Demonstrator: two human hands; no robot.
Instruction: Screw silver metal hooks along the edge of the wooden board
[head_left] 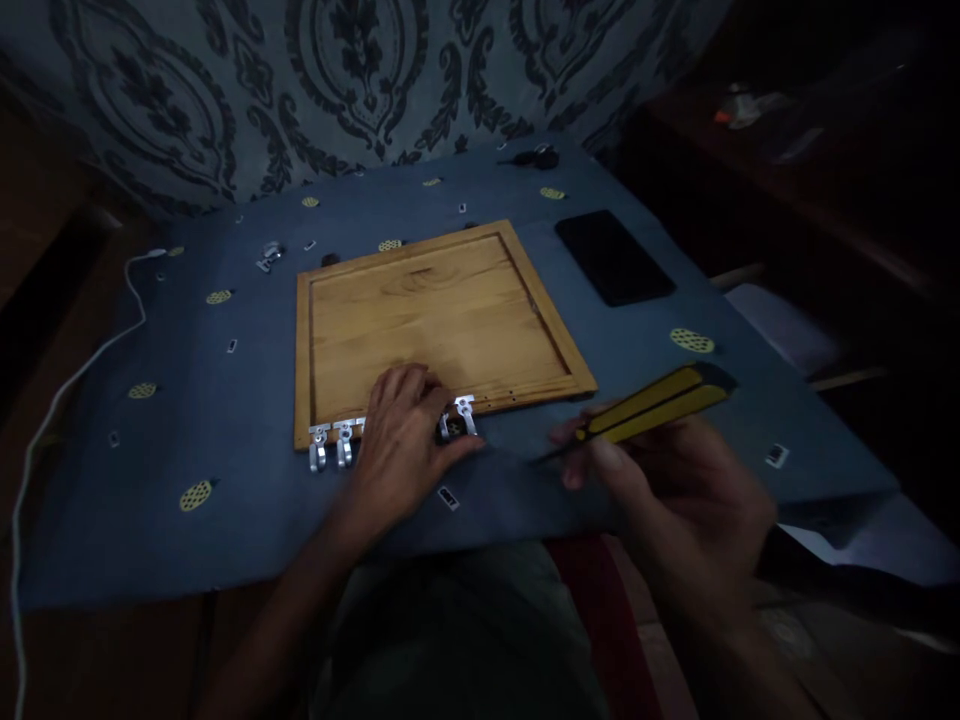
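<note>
A framed wooden panel (420, 320) lies on the blue patterned cloth. Along its near edge sit several silver metal clips, one (318, 446) at the left corner and another (344, 443) beside it. My left hand (405, 430) rests over this edge, its fingers bent on the wood and its thumb apart, next to a silver clip (461, 415); what lies under the palm is hidden. My right hand (675, 480) is closed on a yellow and black screwdriver (652, 403), held right of the panel with its dark shaft pointing left.
A black phone (615, 257) lies right of the panel. Loose silver pieces (270, 256) are at the back left, and a dark object (536, 157) is at the back. A white cable (71, 380) runs down the left side. A patterned backdrop (360, 70) stands behind.
</note>
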